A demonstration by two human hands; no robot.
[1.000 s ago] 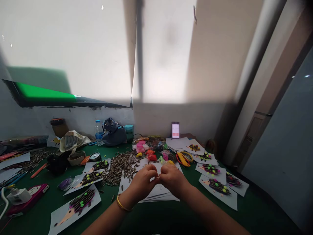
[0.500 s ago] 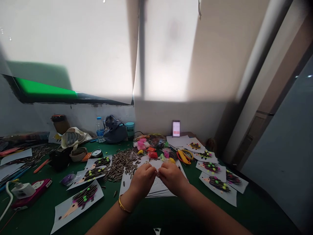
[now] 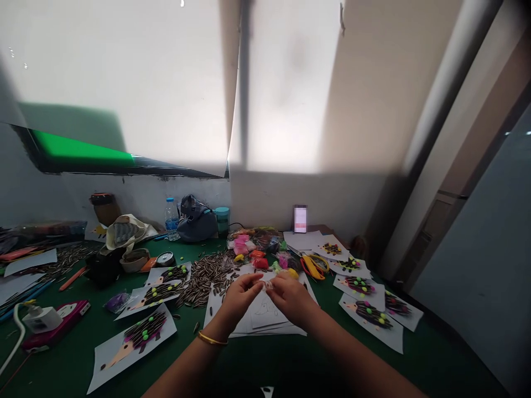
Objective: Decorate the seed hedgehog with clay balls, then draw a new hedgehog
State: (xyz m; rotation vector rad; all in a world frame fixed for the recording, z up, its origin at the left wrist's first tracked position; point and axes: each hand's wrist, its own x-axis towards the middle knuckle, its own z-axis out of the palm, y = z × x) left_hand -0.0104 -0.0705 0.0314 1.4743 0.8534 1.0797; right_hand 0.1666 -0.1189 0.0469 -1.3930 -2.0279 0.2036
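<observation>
Hands drew slightly apart since the earlier frame, showing more of the pencil outline on the paper stack (image 3: 265,315). Left hand (image 3: 239,298) and right hand (image 3: 291,297) were both clenched on a small translucent scrap (image 3: 269,286), pinched above the stack; material too small to tell. Gold bangle (image 3: 212,338) sat on left wrist. Sunflower seeds (image 3: 203,282) lay heaped just left of the stack, clay packets (image 3: 253,249) farther off, yellow scissors (image 3: 314,266) far right, hedgehog cards (image 3: 371,315) on both sides, all on green tabletop (image 3: 257,365).
</observation>
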